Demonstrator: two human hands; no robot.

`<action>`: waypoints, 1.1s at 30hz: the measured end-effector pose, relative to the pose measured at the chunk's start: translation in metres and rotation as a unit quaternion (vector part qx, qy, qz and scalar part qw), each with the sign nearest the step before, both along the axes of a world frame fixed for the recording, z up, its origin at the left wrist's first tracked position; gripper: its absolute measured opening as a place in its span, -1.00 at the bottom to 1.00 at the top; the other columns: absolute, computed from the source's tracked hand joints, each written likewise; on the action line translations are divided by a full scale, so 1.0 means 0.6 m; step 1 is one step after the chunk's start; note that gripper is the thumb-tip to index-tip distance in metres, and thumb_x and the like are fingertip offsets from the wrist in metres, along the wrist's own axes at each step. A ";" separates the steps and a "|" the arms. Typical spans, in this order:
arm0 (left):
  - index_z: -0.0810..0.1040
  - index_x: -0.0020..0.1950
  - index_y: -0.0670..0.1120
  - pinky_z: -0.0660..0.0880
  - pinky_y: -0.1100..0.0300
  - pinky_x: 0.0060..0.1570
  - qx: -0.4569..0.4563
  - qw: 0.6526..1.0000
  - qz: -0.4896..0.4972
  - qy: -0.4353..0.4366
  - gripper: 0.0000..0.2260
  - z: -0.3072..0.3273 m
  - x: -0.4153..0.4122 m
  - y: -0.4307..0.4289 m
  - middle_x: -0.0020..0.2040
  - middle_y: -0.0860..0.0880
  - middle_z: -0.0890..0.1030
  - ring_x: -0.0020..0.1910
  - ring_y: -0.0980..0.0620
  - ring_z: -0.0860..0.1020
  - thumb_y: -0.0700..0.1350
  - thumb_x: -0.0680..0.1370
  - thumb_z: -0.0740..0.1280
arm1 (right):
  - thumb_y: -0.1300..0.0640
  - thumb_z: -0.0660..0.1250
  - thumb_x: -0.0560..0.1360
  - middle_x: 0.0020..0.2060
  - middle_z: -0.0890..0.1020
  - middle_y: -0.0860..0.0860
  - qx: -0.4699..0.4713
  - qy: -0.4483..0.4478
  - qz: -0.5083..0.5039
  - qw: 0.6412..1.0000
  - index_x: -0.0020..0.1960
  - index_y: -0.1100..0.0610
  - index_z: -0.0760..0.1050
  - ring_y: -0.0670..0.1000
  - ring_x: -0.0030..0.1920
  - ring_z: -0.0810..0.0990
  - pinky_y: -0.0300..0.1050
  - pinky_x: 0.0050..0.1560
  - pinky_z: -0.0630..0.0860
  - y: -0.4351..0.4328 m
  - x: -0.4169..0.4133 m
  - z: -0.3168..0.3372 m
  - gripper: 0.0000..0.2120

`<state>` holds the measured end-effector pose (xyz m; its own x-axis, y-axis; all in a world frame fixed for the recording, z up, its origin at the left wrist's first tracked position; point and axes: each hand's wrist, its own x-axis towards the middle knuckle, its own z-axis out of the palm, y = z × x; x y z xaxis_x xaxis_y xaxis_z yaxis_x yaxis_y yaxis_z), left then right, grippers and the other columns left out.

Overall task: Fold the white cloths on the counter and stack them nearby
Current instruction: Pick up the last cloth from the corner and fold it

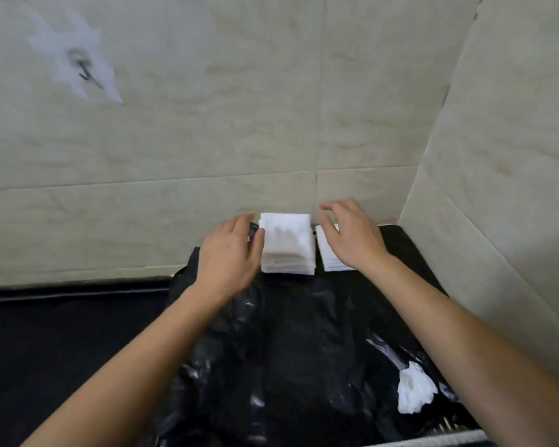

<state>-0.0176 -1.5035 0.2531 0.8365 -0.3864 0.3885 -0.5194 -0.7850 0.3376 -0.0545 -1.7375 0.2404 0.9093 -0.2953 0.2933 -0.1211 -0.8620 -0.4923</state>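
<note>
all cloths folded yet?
No, a crumpled white cloth lies on the black plastic sheet at near right, apart from the folded stack by the wall.

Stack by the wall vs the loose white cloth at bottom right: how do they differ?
The stack is folded square, several layers deep; the loose cloth is a crumpled lump. The stack sits against the wall; the loose cloth lies apart, nearer the camera, on black plastic. Both are white.
</note>
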 end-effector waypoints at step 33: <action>0.21 0.56 -0.15 0.23 -0.22 0.40 0.122 0.894 0.428 0.044 -0.42 -0.078 -0.234 1.563 0.57 -0.23 0.17 0.54 -0.21 0.15 0.13 0.63 0.16 | -0.10 0.13 0.65 0.57 0.18 0.14 -0.176 0.026 0.378 0.909 0.58 0.07 0.15 0.15 0.51 0.23 0.10 0.44 0.29 1.544 0.028 -0.087 -0.43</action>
